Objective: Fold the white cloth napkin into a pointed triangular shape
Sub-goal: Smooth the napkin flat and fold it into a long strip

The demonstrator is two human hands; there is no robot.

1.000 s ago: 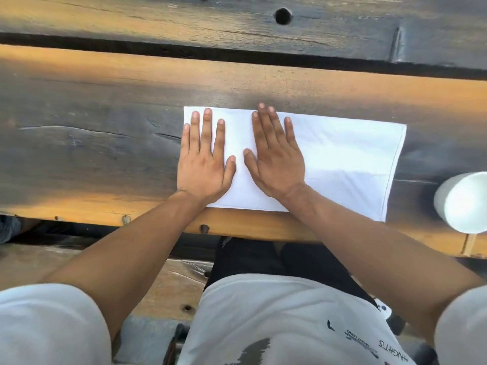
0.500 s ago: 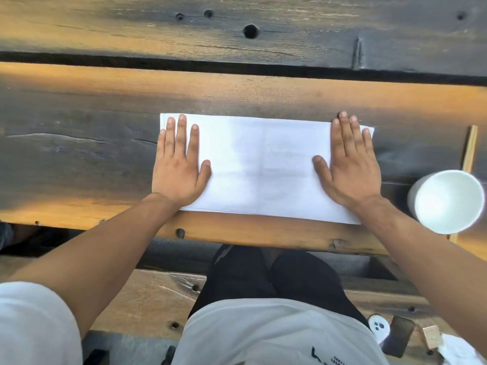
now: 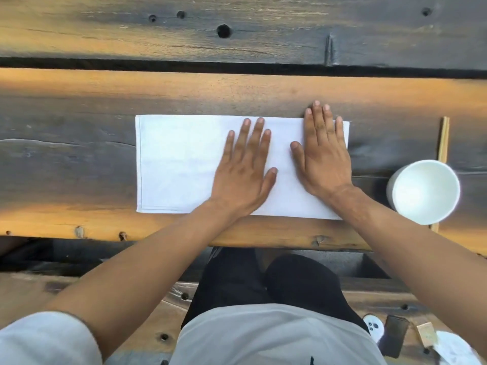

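Note:
The white cloth napkin (image 3: 179, 164) lies flat as a wide rectangle on the dark wooden table (image 3: 79, 101), close to the near edge. My left hand (image 3: 245, 167) rests palm down on the napkin's right half, fingers spread. Pressed flat on the napkin's right end is my right hand (image 3: 322, 156), its fingertips reaching past the far edge onto the wood. The two hands lie side by side, thumbs nearly touching. Neither hand grips anything. The napkin's left half is bare.
A white cup (image 3: 424, 192) stands to the right of the napkin, near my right forearm. A thin wooden stick (image 3: 442, 146) lies behind the cup. A dark gap (image 3: 237, 67) runs between the planks farther back. Small objects lie on the floor at lower right.
My left hand has slid from the napkin's left end to its right half, beside my right hand. The right hand stays at the right end.

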